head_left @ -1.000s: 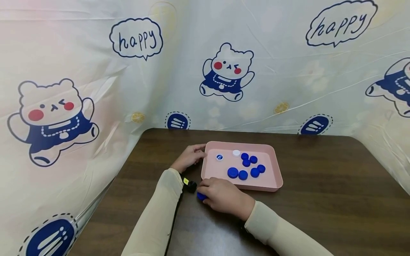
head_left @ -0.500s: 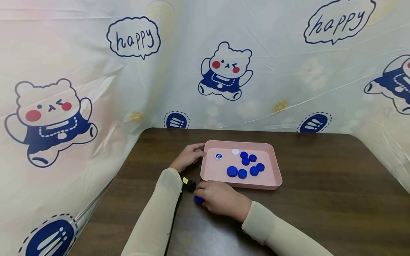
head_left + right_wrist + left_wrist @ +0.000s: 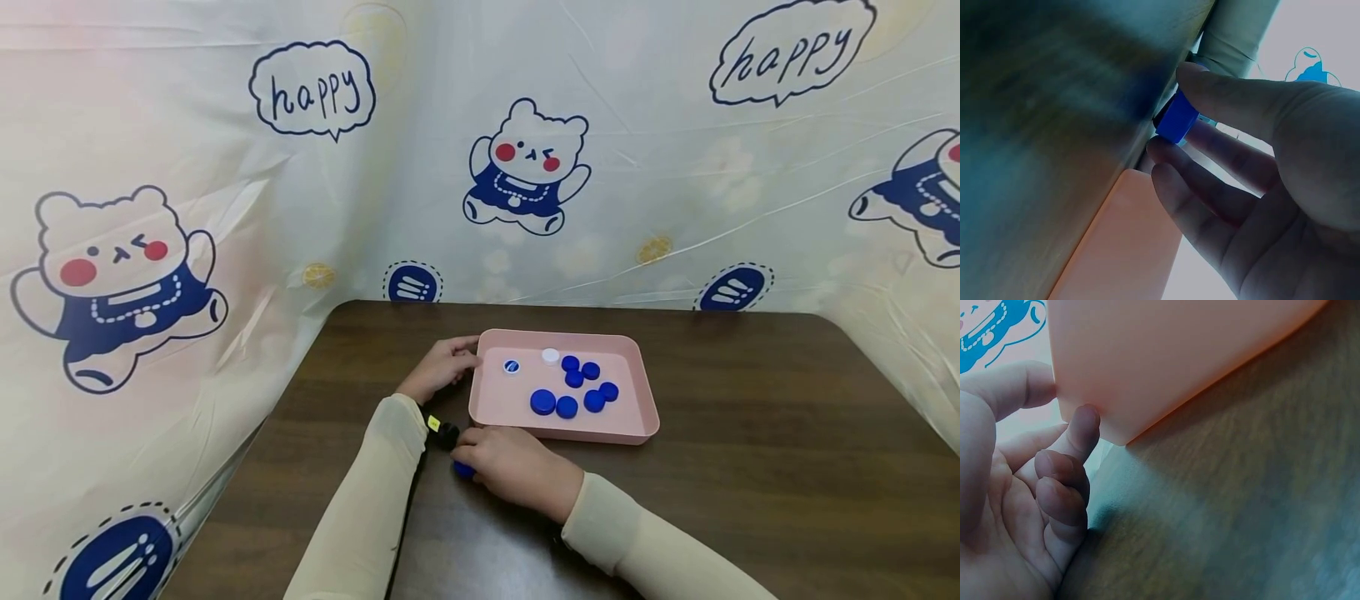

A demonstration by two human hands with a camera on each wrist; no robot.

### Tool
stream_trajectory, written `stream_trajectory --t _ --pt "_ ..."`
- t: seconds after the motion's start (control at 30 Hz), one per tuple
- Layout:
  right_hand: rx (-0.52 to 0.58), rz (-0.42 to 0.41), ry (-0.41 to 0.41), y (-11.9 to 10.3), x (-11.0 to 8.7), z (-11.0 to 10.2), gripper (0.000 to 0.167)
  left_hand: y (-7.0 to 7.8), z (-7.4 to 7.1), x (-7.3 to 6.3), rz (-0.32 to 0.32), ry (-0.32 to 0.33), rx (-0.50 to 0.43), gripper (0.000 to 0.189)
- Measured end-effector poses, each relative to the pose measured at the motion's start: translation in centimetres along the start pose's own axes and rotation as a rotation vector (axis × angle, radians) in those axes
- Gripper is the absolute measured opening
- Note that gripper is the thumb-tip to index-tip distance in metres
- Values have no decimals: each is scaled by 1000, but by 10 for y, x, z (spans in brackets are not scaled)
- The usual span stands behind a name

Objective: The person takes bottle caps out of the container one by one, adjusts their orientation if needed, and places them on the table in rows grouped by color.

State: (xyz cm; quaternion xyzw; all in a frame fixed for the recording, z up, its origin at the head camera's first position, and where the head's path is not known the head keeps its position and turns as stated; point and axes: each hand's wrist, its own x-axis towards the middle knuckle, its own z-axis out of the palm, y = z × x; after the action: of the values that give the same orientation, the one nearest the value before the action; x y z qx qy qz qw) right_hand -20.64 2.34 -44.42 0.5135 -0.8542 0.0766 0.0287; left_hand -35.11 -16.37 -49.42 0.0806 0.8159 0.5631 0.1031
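Observation:
My right hand [image 3: 521,471] pinches a blue bottle cap [image 3: 463,470] at the table's near side, just in front of the pink tray [image 3: 491,404]. In the right wrist view, thumb and fingertips hold this cap by its sides, close to the tabletop. My left hand [image 3: 442,367] touches the tray's left wall near the far corner. The left wrist view has thumb and index fingertips against the tray wall, the other fingers loosely bent. Inside the tray lie several blue caps, a white cap [image 3: 551,357] and a white cap with a blue print [image 3: 512,367].
A brown wooden table [image 3: 750,433] extends around the tray. A black device [image 3: 447,435] with a yellow tag sits by my left wrist, close to the right fingertips. Behind the table hangs a pale curtain [image 3: 420,167] with bear prints.
My right hand has shifted slightly left and nearer to me with the blue bottle cap. The left hand stays at the tray. The tray's caps look unmoved; the head view has tilted a little.

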Motion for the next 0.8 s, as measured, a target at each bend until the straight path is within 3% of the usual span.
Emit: stream_trajectory --t 0.8 --pt "-28 19 -33 0 7 7 24 0 0 0 10 1 -1 48"
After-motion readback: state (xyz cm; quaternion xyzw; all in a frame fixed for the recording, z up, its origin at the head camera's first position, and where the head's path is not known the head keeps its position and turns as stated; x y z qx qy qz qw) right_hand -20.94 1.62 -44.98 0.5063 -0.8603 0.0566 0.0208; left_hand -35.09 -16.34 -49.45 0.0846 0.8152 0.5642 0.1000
